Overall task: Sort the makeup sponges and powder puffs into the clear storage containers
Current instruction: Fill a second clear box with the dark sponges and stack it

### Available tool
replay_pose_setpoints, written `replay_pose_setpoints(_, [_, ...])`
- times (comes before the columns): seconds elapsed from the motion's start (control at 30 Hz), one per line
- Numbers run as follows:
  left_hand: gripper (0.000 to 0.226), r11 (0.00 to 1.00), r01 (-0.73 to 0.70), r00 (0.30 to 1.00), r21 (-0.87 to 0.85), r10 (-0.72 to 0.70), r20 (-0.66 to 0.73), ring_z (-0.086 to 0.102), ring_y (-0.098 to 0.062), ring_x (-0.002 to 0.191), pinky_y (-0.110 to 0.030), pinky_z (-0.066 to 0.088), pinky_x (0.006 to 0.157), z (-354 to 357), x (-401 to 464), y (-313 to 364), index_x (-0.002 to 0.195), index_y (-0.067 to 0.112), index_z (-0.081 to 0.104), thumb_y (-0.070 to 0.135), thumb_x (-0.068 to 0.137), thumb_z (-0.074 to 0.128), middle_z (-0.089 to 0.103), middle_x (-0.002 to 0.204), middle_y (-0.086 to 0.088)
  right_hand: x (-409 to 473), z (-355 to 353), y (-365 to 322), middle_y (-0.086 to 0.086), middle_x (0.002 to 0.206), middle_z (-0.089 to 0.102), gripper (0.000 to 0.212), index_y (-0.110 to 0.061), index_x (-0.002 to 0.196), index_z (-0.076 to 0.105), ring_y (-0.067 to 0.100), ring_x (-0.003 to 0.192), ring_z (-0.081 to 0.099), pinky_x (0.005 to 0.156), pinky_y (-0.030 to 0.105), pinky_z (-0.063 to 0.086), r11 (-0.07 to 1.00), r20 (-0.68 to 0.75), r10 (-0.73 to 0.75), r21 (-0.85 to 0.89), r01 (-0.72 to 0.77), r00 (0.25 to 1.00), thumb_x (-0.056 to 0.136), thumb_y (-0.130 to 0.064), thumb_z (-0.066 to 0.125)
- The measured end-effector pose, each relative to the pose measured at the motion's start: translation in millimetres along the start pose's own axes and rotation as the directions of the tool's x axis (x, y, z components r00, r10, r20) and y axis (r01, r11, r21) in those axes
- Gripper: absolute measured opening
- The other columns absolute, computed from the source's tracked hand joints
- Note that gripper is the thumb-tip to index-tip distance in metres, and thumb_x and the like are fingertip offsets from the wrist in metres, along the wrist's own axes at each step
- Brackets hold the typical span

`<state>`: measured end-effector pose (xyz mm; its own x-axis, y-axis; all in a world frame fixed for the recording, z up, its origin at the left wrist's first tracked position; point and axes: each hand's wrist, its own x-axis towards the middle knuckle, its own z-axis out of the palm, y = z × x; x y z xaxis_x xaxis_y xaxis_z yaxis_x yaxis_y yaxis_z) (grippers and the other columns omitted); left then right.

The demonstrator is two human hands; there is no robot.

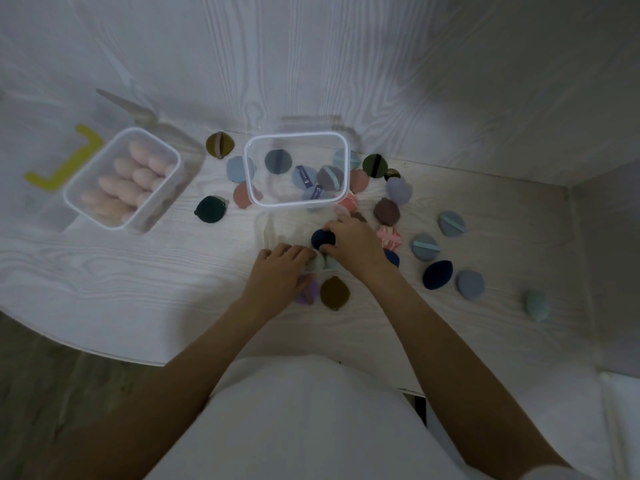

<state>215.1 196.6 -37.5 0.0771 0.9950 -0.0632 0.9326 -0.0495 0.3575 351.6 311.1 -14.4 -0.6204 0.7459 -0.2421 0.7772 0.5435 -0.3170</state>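
Both hands work close together near the table's front edge: the left hand [278,268] has its fingers curled down over a pale green puff [317,262], and the right hand [353,244] curls around a navy puff [322,238], thumb and fingers closing on its rim; how firm either grip is I cannot tell through the blur. Just beyond them stands the open puff box [296,138] with a few puffs already at its bottom, while the sponge box [121,178] to the left holds the pink sponges [135,174]. Many puffs lie loose on the table [173,271], some touching the puff box's walls, others spread to the right. A purple puff [306,294] and an olive puff [334,293] sit right under the wrists. The likely slip, I judge, is a forearm sweeping these two toward the near edge as the hands lift. Carrying two puffs at once could also drop one outside the rim, or nudge the light box.
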Motion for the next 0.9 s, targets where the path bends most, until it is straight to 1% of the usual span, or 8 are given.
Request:
replay_pose_setpoints(0.17, [0.040,1.000,0.007,1.000,0.004,-0.007,-0.024,0.059,-0.028,0.095,-0.037,0.048,0.073,-1,-2,3,0.113,0.016,0.062,0.027,0.076,0.072,0.061,0.112,-0.008,-8,-4,-1,0.008,0.112,0.061,0.032,-0.012,0.114,0.058,0.025,0.096,0.058,0.073,0.031,0.045,0.999,-0.052,0.012,-0.031,-0.013,0.999,0.088,-0.029,0.060])
replay_pose_setpoints(0.27, [0.041,1.000,-0.009,0.998,-0.006,0.008,-0.060,0.057,-0.028,0.091,-0.038,0.049,0.070,-1,-4,0,0.115,0.015,0.062,0.025,0.077,0.071,0.060,0.106,-0.010,-27,-17,4,0.010,0.098,0.066,0.025,-0.009,0.111,0.062,0.021,0.085,0.059,0.069,0.028,0.043,0.988,-0.200,0.064,0.148,-0.034,0.978,0.090,-0.022,0.057])
replay_pose_setpoints(0.37, [0.043,1.000,-0.013,0.998,-0.002,0.013,-0.069,0.057,-0.028,0.088,-0.038,0.048,0.071,-1,-8,0,0.117,0.014,0.060,0.022,0.077,0.071,0.060,0.104,-0.010,-55,-22,29,0.012,0.084,0.067,0.015,-0.005,0.098,0.065,0.021,0.073,0.058,0.066,0.030,0.045,0.942,-0.374,0.247,0.309,-0.131,0.894,0.090,-0.013,0.055])
replay_pose_setpoints(0.53, [0.045,1.000,-0.024,0.994,0.002,0.024,-0.107,0.058,-0.028,0.089,-0.037,0.048,0.073,0,-14,-1,0.120,0.012,0.058,0.018,0.078,0.070,0.061,0.105,-0.011,-90,1,63,0.014,0.118,0.048,0.053,-0.015,0.131,0.045,0.027,0.094,0.054,0.073,0.030,0.043,0.898,-0.118,0.399,0.249,-0.362,0.909,0.082,-0.019,0.068])
replay_pose_setpoints(0.67, [0.045,1.000,-0.014,0.989,-0.010,0.013,-0.145,0.059,-0.030,0.094,-0.039,0.049,0.078,-3,-17,-3,0.118,0.010,0.060,0.014,0.075,0.073,0.063,0.108,-0.012,-86,21,65,0.014,0.129,0.039,0.059,-0.019,0.130,0.046,0.032,0.109,0.049,0.086,0.039,0.046,0.943,-0.039,0.309,0.144,-0.301,0.950,0.076,-0.006,0.067])
replay_pose_setpoints(0.77, [0.041,0.997,0.011,0.982,0.071,0.003,-0.186,0.061,-0.030,0.094,-0.047,0.043,0.092,-6,-19,-5,0.111,0.013,0.063,0.016,0.072,0.075,0.065,0.104,-0.009,-84,29,65,0.013,0.131,0.035,0.065,-0.022,0.130,0.044,0.033,0.109,0.046,0.089,0.043,0.045,0.921,0.035,0.352,0.164,-0.353,0.935,0.072,-0.020,0.074])
replay_pose_setpoints(0.83, [0.037,0.994,0.045,0.979,0.102,-0.024,-0.205,0.061,-0.029,0.092,-0.053,0.035,0.101,-6,-21,-8,0.106,0.015,0.065,0.018,0.071,0.075,0.065,0.101,-0.006,-84,32,61,0.015,0.128,0.035,0.071,-0.021,0.133,0.040,0.031,0.108,0.045,0.090,0.035,0.042,0.872,0.040,0.425,0.250,-0.421,0.904,0.072,-0.025,0.077])
replay_pose_setpoints(0.9, [0.034,0.992,0.059,0.979,0.108,-0.036,-0.202,0.062,-0.029,0.090,-0.057,0.029,0.104,-5,-23,-8,0.103,0.015,0.066,0.019,0.071,0.075,0.065,0.097,-0.006,-87,29,56,0.018,0.131,0.034,0.061,-0.013,0.130,0.043,0.030,0.112,0.045,0.088,0.027,0.037,0.829,-0.080,0.485,0.359,-0.429,0.871,0.077,-0.016,0.073])
